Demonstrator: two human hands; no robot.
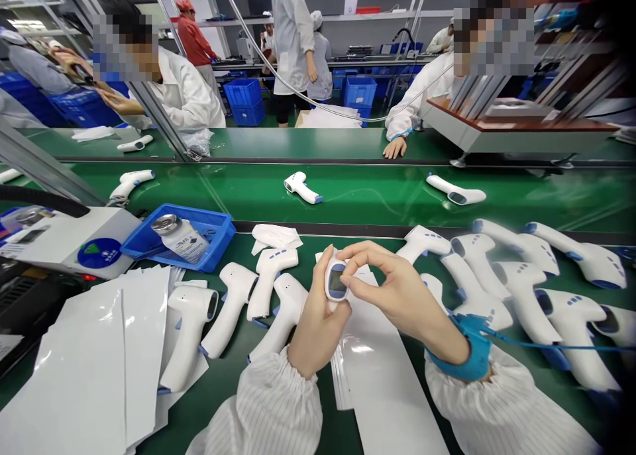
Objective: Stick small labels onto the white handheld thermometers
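A white thermometer gun point(336, 281) with a blue-rimmed screen is held upright in my left hand point(318, 322), fingers wrapped round its body. My right hand point(392, 289) pinches at the edge of the screen with thumb and forefinger; a blue wrist strap point(467, 352) with a cord sits on that wrist. Below my hands lie white sheets point(377, 369) on the green bench. More white thermometer guns point(233, 312) lie to the left, and several more thermometer guns point(521, 283) are at the right.
A blue tray point(149, 240) holding a bottle point(181, 238) stands at the left, beside a white device point(64, 240). White bags point(99, 362) are stacked front left. Thermometers point(301, 187) lie on the green conveyor point(377, 197). Other people in white coats sit across it point(179, 91).
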